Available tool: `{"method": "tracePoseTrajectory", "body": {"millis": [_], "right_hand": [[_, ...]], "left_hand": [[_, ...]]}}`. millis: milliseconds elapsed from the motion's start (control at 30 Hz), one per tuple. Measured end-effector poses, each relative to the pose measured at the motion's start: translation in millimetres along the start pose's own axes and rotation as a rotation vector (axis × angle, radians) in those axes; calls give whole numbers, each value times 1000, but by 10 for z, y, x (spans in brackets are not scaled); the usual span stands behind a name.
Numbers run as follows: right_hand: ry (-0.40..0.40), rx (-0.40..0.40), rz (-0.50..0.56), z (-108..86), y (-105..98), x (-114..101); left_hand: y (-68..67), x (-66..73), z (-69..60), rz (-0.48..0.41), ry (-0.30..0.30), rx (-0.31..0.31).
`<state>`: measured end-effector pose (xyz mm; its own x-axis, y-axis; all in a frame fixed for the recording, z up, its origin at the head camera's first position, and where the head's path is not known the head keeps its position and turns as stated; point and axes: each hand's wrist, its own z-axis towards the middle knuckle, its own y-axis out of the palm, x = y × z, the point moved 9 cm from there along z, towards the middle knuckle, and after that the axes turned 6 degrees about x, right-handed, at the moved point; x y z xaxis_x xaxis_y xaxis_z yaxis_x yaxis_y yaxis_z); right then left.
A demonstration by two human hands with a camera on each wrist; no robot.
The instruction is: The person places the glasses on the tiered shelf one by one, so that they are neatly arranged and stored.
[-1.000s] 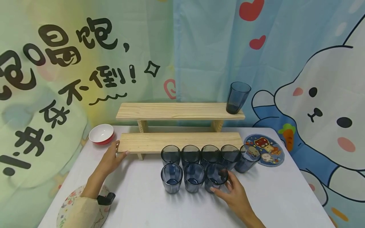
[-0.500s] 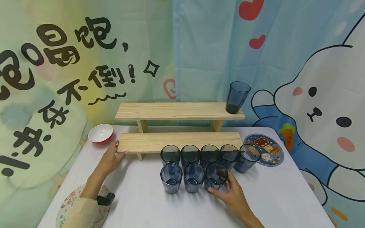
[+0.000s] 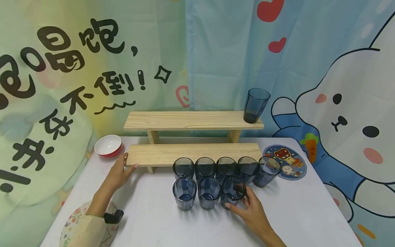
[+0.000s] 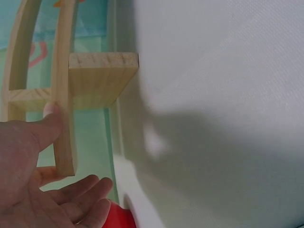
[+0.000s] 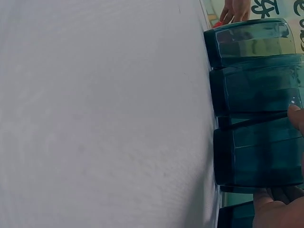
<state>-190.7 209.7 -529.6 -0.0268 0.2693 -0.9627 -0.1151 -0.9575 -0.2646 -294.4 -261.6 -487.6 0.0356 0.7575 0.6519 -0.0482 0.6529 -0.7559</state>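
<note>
Two hands busy here! Lower centre of the head view, the right hand grips the front row's rightmost glass, some fingers lost behind it; centre left, the left hand pinches the wooden stand. Front glasses partly cover the back-row glasses; lower left, a sleeve hides much of a floral mat.

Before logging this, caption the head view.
Left hand grips a two-tier pale wooden shelf; right hand holds the rightmost translucent blue tumbler in the front row.
</note>
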Motion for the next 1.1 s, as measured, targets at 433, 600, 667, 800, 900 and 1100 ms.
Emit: {"method": "tracePoseTrajectory", "body": {"millis": [433, 600, 667, 800, 900, 1100], "right_hand": [[3, 5, -44, 17, -66, -52], [14, 3, -93, -10, -129, -143], [19, -6, -104, -32, -148, -200], [19, -23, -79, -74, -193, -359], [7, -37, -63, -91, -234, -502], [-40, -39, -95, -76, -340, -790]], "left_hand": [[3, 10, 3, -2, -5, -5], [-5, 26, 1, 8, -7, -6], [-7, 27, -1, 12, -10, -11], [-9, 21, 1, 20, -15, -19], [-9, 17, 6, 20, -14, -18], [-2, 12, 15, 14, -12, -19]]}}
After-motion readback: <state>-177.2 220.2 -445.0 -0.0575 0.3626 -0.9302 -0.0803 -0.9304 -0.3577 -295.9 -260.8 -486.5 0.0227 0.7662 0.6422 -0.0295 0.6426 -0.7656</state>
